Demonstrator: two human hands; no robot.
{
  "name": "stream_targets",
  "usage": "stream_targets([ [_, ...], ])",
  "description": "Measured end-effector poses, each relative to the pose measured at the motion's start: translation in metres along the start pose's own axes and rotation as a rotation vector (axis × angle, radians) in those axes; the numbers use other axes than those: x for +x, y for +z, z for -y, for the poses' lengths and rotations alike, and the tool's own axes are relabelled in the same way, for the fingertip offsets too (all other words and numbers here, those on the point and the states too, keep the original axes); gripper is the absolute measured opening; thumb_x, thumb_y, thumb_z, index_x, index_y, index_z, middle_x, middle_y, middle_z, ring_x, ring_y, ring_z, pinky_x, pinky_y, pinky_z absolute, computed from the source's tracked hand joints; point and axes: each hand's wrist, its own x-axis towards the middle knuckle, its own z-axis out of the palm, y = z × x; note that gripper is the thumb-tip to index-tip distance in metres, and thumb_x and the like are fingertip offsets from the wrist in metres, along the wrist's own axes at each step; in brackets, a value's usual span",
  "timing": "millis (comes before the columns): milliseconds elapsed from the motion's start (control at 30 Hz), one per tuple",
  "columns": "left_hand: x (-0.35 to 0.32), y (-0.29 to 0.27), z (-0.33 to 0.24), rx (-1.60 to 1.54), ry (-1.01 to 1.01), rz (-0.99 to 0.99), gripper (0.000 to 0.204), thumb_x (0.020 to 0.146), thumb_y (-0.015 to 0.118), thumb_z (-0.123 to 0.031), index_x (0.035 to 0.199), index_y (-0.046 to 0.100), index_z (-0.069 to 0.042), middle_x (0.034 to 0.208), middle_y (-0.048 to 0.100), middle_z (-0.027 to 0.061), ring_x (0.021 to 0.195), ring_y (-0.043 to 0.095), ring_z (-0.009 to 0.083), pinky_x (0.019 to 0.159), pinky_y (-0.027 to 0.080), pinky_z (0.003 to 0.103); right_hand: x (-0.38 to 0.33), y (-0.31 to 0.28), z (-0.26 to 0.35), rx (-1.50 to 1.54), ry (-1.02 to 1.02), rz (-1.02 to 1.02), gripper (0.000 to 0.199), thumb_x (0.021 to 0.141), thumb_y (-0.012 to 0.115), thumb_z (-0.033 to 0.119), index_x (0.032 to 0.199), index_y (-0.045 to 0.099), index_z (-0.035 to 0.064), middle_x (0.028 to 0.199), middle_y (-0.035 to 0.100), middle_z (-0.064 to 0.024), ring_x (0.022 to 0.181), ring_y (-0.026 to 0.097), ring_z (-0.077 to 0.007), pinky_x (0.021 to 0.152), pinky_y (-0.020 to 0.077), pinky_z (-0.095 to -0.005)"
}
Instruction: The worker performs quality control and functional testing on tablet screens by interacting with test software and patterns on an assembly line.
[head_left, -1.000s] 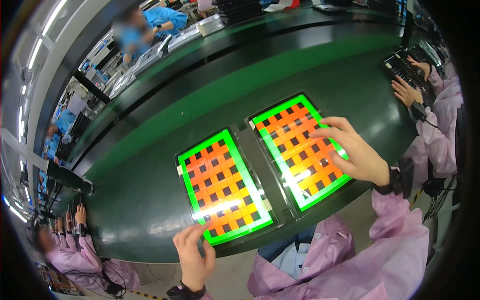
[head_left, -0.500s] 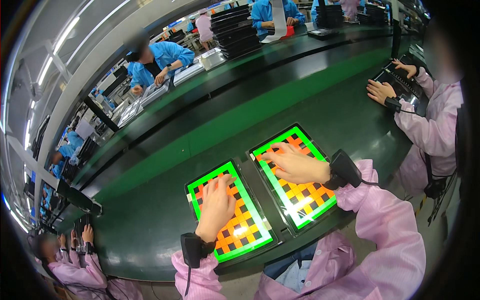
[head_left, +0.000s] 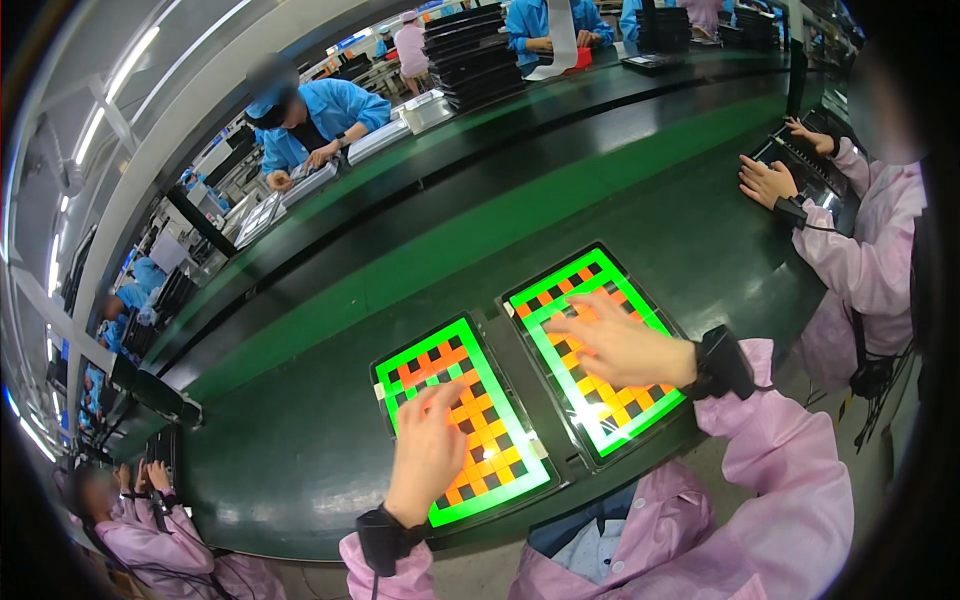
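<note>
Two flat tablet screens lie side by side on the dark green workbench (head_left: pixel 300 440). Each glows with an orange and black checker pattern inside a green border. My left hand (head_left: pixel 428 452) rests flat on the left screen (head_left: pixel 455 425), fingers spread toward its upper middle. My right hand (head_left: pixel 618 345) lies across the right screen (head_left: pixel 590 345), fingers stretched out to the left over its upper half. Both wrists wear black straps below pink sleeves. Neither hand holds anything.
A person in pink (head_left: pixel 870 240) works at a dark device at the right end of the bench. Another person in pink (head_left: pixel 130 510) sits at lower left. People in blue (head_left: pixel 320 120) work behind a green conveyor strip (head_left: pixel 480 230), near stacked black trays (head_left: pixel 470 50).
My left hand came up from the bench edge onto the left screen and slid further up. My right hand moved from the right screen's right side leftward across it.
</note>
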Motion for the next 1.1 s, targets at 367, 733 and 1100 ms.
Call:
stream_targets([
  [367, -0.029, -0.010, 0.008, 0.205, -0.245, -0.047, 0.051, 0.073, 0.050, 0.004, 0.123, 0.042, -0.001, 0.117, 0.056, 0.0134, 0.112, 0.045, 0.0322, 0.098, 0.032, 0.044, -0.026, -0.008, -0.019, -0.111, 0.143, -0.157, 0.039, 0.082, 0.050, 0.009, 0.118, 0.047, -0.0054, 0.108, 0.059, -0.0193, 0.118, 0.039, -0.0431, 0.098, 0.0334, -0.0487],
  [733, 0.028, 0.018, 0.034, 0.096, -0.042, 0.013, 0.050, 0.073, 0.052, -0.001, 0.123, 0.045, -0.001, 0.117, 0.056, 0.0144, 0.114, 0.045, 0.0325, 0.099, 0.032, 0.044, -0.014, -0.008, -0.004, 0.008, 0.079, -0.097, 0.042, 0.082, 0.049, 0.009, 0.122, 0.045, -0.0010, 0.098, 0.061, -0.0164, 0.123, 0.036, -0.0395, 0.101, 0.0317, -0.0488],
  [1100, -0.008, -0.007, 0.002, 0.018, -0.092, 0.026, 0.049, 0.070, 0.052, 0.004, 0.119, 0.049, -0.004, 0.118, 0.054, 0.0110, 0.111, 0.047, 0.0309, 0.096, 0.034, 0.044, -0.027, 0.006, -0.008, 0.078, 0.021, -0.199, 0.039, 0.081, 0.052, 0.006, 0.119, 0.050, 0.0010, 0.107, 0.058, -0.0196, 0.124, 0.036, -0.0406, 0.099, 0.0349, -0.0470],
])
